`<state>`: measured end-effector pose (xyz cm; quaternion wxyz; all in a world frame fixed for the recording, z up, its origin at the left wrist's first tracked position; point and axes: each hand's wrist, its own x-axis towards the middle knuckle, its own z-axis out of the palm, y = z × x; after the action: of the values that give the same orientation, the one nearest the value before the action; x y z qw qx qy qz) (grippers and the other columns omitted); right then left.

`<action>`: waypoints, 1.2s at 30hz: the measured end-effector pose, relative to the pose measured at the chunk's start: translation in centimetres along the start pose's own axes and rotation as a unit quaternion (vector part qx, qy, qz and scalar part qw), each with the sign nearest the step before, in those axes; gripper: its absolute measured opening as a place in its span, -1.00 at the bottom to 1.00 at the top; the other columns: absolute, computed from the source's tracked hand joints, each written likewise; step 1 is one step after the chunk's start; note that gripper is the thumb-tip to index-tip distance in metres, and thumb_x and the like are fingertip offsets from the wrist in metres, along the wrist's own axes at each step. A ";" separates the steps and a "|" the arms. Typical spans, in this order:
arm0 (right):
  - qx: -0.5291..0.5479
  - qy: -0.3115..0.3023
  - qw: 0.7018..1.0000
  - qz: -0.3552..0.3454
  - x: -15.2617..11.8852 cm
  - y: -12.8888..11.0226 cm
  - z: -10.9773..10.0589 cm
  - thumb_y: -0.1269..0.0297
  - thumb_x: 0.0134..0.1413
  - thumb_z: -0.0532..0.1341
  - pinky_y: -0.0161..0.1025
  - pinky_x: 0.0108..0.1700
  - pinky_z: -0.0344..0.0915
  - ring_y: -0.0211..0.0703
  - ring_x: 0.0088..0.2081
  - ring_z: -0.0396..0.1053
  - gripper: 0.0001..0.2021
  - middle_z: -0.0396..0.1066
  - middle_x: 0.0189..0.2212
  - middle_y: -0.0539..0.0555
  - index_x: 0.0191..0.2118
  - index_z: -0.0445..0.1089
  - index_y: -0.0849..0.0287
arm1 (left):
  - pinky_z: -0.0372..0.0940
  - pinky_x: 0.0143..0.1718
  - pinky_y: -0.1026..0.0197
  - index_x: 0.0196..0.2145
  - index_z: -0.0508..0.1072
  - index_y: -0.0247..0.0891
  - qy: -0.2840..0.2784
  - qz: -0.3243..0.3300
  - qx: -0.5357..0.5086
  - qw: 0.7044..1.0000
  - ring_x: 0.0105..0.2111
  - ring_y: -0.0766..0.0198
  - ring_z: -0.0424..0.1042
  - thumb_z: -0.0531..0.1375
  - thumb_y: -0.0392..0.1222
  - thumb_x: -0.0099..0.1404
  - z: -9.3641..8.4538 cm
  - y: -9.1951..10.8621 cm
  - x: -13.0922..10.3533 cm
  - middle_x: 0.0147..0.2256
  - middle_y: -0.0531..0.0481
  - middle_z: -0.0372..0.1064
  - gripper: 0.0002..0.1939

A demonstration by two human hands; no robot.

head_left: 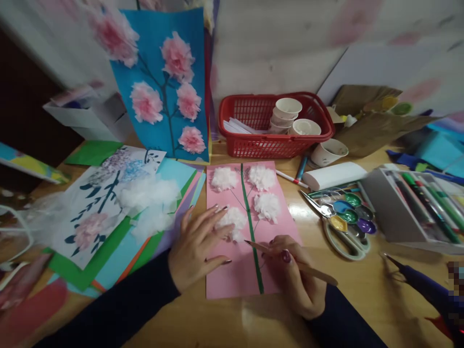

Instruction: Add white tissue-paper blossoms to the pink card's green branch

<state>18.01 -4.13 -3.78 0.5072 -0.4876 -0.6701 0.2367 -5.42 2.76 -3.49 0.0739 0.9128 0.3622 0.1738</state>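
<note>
Pink paper (221,275) lies on the table with a green painted stem (250,212) down its middle and several white fluffy flowers (267,207) on both sides. My left hand (199,239) rests over the paper's left part, fingers spread, fingertips at the lower left white flower (232,221), which they partly cover. A slim wooden tool (315,274) with a pointed dark tip is held by my right hand (299,278). Its tip is beside the green stem, near that flower. Thin pencil-like lines run from the stem towards the flowers.
White fluff (150,198) and coloured sheets (112,266) lie left. Behind stand a blue flower picture (154,128) and a red basket (264,147) with paper cups. Scissors (348,241), a paint palette (366,212), a marker box (395,227) and a glue gun (424,290) sit right.
</note>
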 end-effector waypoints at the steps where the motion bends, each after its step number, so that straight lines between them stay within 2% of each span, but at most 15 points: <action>1: 0.008 -0.013 1.000 0.003 0.1 -0.1 0.0 0.44 0.22 -0.04 0.00 -0.21 0.34 -0.02 -0.26 0.39 -0.74 0.39 -0.37 0.12 -0.20 0.36 0.06 | -0.23 0.22 -0.29 0.23 0.13 -0.07 0.006 -0.015 -0.003 1.000 0.21 -0.04 0.11 0.16 0.13 0.23 0.0 -0.1 0.0 0.22 -0.17 0.14 -0.34; 4: 0.014 -0.047 0.999 0.004 0.3 -0.3 -0.1 0.46 0.19 -0.03 0.03 -0.23 0.34 0.00 -0.27 0.38 -0.74 0.38 -0.38 0.12 -0.16 0.35 0.05 | -0.31 0.24 -0.27 0.32 -0.13 -0.15 -0.008 -0.025 -0.010 1.000 0.19 -0.09 0.16 0.14 0.27 0.17 0.2 -0.4 0.2 0.21 -0.24 0.17 -0.08; 8: 0.016 -0.068 0.998 -0.004 0.5 -0.5 -0.2 0.49 0.16 -0.02 0.05 -0.26 0.35 -0.01 -0.34 0.37 -0.73 0.39 -0.44 0.10 -0.17 0.34 0.04 | -0.38 0.24 -0.22 0.34 -0.29 -0.17 -0.034 -0.035 -0.005 0.999 0.19 -0.09 0.17 0.13 0.30 0.16 0.4 -0.5 0.4 0.21 -0.24 0.16 0.01; 12: 0.007 -0.054 0.998 0.027 0.7 -0.6 -0.1 0.51 0.17 0.00 0.02 -0.23 0.38 -0.04 -0.31 0.39 -0.72 0.40 -0.42 0.10 -0.14 0.35 0.05 | -0.42 0.25 -0.18 0.34 -0.30 -0.19 -0.039 -0.034 0.007 0.999 0.18 -0.08 0.19 0.10 0.32 0.18 0.3 -0.3 0.4 0.20 -0.24 0.17 0.00; 19: -0.014 -0.070 0.997 -0.003 1.4 -0.6 0.1 0.50 0.18 0.02 -0.12 -0.21 0.40 -0.12 -0.22 0.41 -0.74 0.45 -0.31 0.11 -0.09 0.34 0.17 | -0.36 0.26 -0.17 0.32 -0.24 -0.27 -0.055 -0.035 0.033 0.997 0.17 -0.06 0.20 0.06 0.30 0.21 -0.1 0.0 0.5 0.18 -0.30 0.20 -0.05; 25: 0.034 -0.057 0.998 -0.010 1.0 -0.3 0.1 0.53 0.15 0.01 -0.03 -0.15 0.38 -0.12 -0.26 0.40 -0.74 0.43 -0.36 0.10 -0.11 0.33 0.19 | -0.35 0.26 -0.18 0.32 -0.22 -0.31 -0.055 -0.036 0.037 0.997 0.17 -0.06 0.21 0.06 0.28 0.23 0.0 0.0 0.5 0.18 -0.30 0.21 -0.07; 28: 0.018 -0.061 0.998 0.000 1.1 -0.4 0.2 0.52 0.16 0.01 -0.05 -0.18 0.39 -0.12 -0.27 0.40 -0.75 0.44 -0.36 0.10 -0.12 0.34 0.18 | -0.36 0.26 -0.18 0.32 -0.22 -0.31 -0.058 -0.032 0.039 0.997 0.19 -0.06 0.18 0.08 0.27 0.23 0.0 0.0 0.6 0.19 -0.29 0.19 -0.06; 33: -0.024 -0.098 0.995 -0.002 1.4 -0.5 0.2 0.52 0.17 0.02 -0.14 -0.27 0.41 -0.13 -0.24 0.40 -0.73 0.44 -0.31 0.12 -0.06 0.33 0.20 | -0.44 0.24 -0.24 0.32 -0.20 -0.28 -0.034 -0.060 0.064 0.996 0.20 -0.15 0.14 0.10 0.38 0.12 -0.3 0.2 0.9 0.18 -0.31 0.20 0.04; 36: -0.035 -0.115 0.993 0.008 1.6 -0.6 0.1 0.52 0.18 0.01 -0.18 -0.30 0.42 -0.14 -0.25 0.41 -0.69 0.44 -0.28 0.16 0.01 0.30 0.24 | -0.51 0.22 -0.28 0.32 -0.21 -0.28 -0.052 -0.088 0.064 0.993 0.21 -0.18 0.11 0.09 0.45 0.06 -0.4 0.2 1.1 0.18 -0.34 0.19 0.11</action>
<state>17.63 -2.89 -2.63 0.4080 -0.4796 -0.7279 0.2715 -4.71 3.40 -2.74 0.0492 0.8878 0.4476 0.0955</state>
